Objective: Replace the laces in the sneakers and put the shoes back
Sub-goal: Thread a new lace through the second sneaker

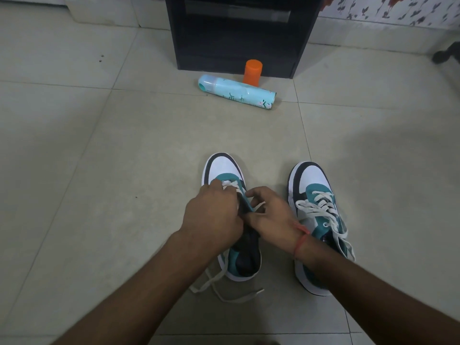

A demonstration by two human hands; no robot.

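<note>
Two white, teal and navy sneakers stand on the tiled floor, toes pointing away from me. The left sneaker (pixel 224 168) is partly laced; its white lace (pixel 219 280) trails loose on the floor behind the heel. My left hand (pixel 211 212) grips the left side of its eyelet area with fingers curled over the lace near the toe. My right hand (pixel 268 215) pinches the teal eyelet flap and lace on the other side. The right sneaker (pixel 313 185) is fully laced with a white lace, my right forearm crossing its heel.
A light blue spray can (pixel 236 92) lies on its side farther ahead, with an orange cap (pixel 252 70) standing behind it. A black cabinet (pixel 239 33) stands against the far wall. A dark object (pixel 445 56) sits at the far right.
</note>
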